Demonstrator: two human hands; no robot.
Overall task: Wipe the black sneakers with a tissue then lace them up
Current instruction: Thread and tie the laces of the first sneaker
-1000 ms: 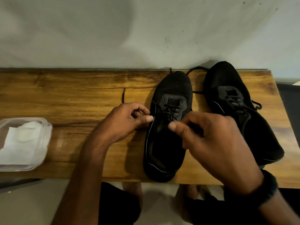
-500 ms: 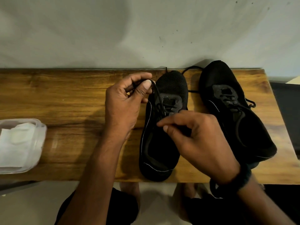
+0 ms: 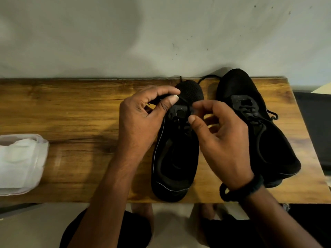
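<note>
Black mesh sneaker point(image 3: 175, 158) flat on the wooden worktop point(image 3: 71, 108), right of centre, rounded knit toe toward the far edge, heel at the near edge. Thin pale line along the sole rim, matte grey eyelet panel. Thin black lace point(image 3: 184, 102) drawn up from the eyelets, pinched between thumb and forefinger of the left hand point(image 3: 141, 119) beside the toe. Right hand point(image 3: 223, 140) over the eyelets, thumb and forefinger curved close about the same lace, other fingers loosely bent; actual grip lost in blur. Black band point(image 3: 241, 190) round that wrist. Second black sneaker point(image 3: 268, 149) just beside, nearer the right edge, angled, already laced. Warm grained wood bare across the left-middle stretch. Clear rounded plastic tub point(image 3: 42, 140) at the left edge, crumpled white tissue point(image 3: 18, 158) inside. Pale scuffed wall point(image 3: 125, 42) behind.
</note>
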